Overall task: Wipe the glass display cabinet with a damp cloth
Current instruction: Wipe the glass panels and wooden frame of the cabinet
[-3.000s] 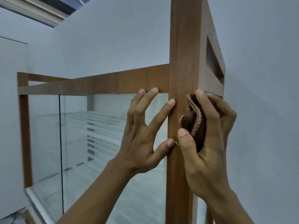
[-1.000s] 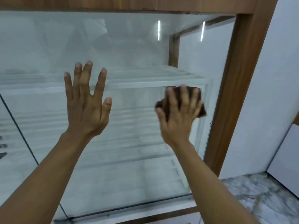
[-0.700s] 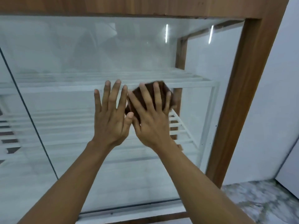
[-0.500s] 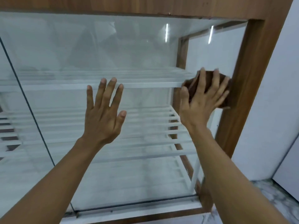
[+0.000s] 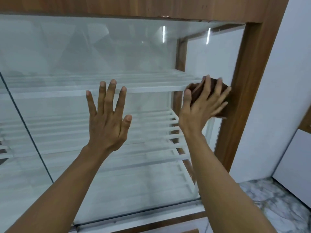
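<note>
Vs 0.7 s ago: right hand [image 5: 200, 108] and cloth [image 5: 196, 94] have left mid-pane and now sit at the right edge of the cabinet glass [image 5: 134, 52], touching the wooden post [image 5: 249, 81]. Barely shifted in the last 0.5 s. Left hand [image 5: 107, 121] is unchanged, flat on the glass with fingers splayed. Right fingers are straight and spread, pressing the cloth. Cloth is dark brown, bunched, mostly hidden under the hand.

Soft bright light, glare on glass [image 5: 117, 47]
</note>
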`<control>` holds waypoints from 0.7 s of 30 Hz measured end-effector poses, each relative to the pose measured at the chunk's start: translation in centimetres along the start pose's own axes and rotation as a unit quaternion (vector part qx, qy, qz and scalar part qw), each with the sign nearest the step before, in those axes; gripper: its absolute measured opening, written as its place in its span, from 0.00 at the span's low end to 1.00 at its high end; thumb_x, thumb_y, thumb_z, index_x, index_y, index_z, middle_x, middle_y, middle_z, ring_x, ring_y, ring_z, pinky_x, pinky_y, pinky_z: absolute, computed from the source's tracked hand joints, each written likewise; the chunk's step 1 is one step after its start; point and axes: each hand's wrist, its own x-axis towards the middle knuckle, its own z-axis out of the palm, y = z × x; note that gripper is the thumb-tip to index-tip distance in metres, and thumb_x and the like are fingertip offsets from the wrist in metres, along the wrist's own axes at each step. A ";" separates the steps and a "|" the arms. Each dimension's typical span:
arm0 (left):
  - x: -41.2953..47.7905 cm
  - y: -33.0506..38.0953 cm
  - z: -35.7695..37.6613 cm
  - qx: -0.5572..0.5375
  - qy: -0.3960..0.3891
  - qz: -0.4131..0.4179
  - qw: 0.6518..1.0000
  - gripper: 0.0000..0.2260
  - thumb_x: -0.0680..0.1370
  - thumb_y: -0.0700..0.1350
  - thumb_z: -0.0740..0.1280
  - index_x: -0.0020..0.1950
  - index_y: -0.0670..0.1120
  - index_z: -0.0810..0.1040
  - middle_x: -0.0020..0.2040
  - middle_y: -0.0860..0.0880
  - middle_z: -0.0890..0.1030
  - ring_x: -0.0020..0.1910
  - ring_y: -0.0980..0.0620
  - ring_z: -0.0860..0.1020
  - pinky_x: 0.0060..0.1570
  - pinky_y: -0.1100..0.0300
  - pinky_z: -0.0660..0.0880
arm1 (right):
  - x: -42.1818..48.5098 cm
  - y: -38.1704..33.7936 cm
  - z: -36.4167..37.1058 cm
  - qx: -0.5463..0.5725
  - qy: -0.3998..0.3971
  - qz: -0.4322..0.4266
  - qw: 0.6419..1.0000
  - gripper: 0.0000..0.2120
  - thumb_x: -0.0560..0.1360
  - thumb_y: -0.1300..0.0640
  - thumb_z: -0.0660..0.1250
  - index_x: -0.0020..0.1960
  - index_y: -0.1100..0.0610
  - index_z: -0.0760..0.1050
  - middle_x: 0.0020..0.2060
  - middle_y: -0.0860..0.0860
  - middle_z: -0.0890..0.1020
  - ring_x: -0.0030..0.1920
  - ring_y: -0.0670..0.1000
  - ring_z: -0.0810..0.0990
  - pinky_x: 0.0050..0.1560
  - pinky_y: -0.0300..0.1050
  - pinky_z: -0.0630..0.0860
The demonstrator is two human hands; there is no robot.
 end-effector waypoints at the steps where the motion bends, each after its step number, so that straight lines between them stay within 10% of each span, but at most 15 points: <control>1: 0.1 0.4 0.2 -0.009 0.004 0.000 1.000 0.29 0.84 0.56 0.42 0.82 0.43 0.51 0.81 0.38 0.52 0.82 0.44 0.43 0.77 0.36 0.37 | -0.5 -1.5 0.3 0.000 -0.013 -0.048 0.999 0.29 0.81 0.42 0.59 0.78 0.52 0.64 0.80 0.58 0.59 0.80 0.66 0.48 0.75 0.75 0.46; 6: -0.8 1.9 1.4 -0.051 0.015 0.023 0.998 0.29 0.84 0.55 0.43 0.81 0.42 0.52 0.81 0.40 0.51 0.82 0.46 0.41 0.78 0.41 0.36 | -9.8 -1.9 0.5 -0.019 -0.154 -0.323 0.934 0.26 0.80 0.43 0.62 0.77 0.48 0.66 0.79 0.52 0.59 0.82 0.60 0.48 0.78 0.69 0.44; 11: -2.4 2.8 2.1 -0.057 0.016 0.022 0.998 0.29 0.84 0.56 0.43 0.81 0.42 0.53 0.82 0.42 0.51 0.82 0.45 0.43 0.78 0.40 0.37 | -4.4 6.5 -1.8 -0.050 -0.071 -0.121 0.989 0.29 0.81 0.38 0.54 0.78 0.49 0.61 0.80 0.57 0.58 0.81 0.64 0.47 0.76 0.73 0.46; 18: -7.6 5.3 5.7 -0.026 0.067 0.008 0.997 0.28 0.83 0.55 0.45 0.81 0.42 0.56 0.81 0.39 0.54 0.81 0.43 0.46 0.78 0.40 0.36 | -13.4 8.7 -0.4 -0.056 -0.112 -0.294 0.947 0.29 0.79 0.38 0.60 0.77 0.46 0.64 0.80 0.53 0.57 0.81 0.61 0.48 0.75 0.74 0.47; 21: -11.0 5.5 7.2 -0.018 0.074 0.020 0.997 0.28 0.84 0.55 0.44 0.81 0.43 0.55 0.81 0.40 0.53 0.81 0.42 0.47 0.78 0.40 0.36 | -11.2 13.2 -0.7 -0.030 -0.040 -0.149 0.988 0.30 0.79 0.35 0.57 0.77 0.45 0.64 0.80 0.53 0.58 0.81 0.59 0.48 0.75 0.71 0.50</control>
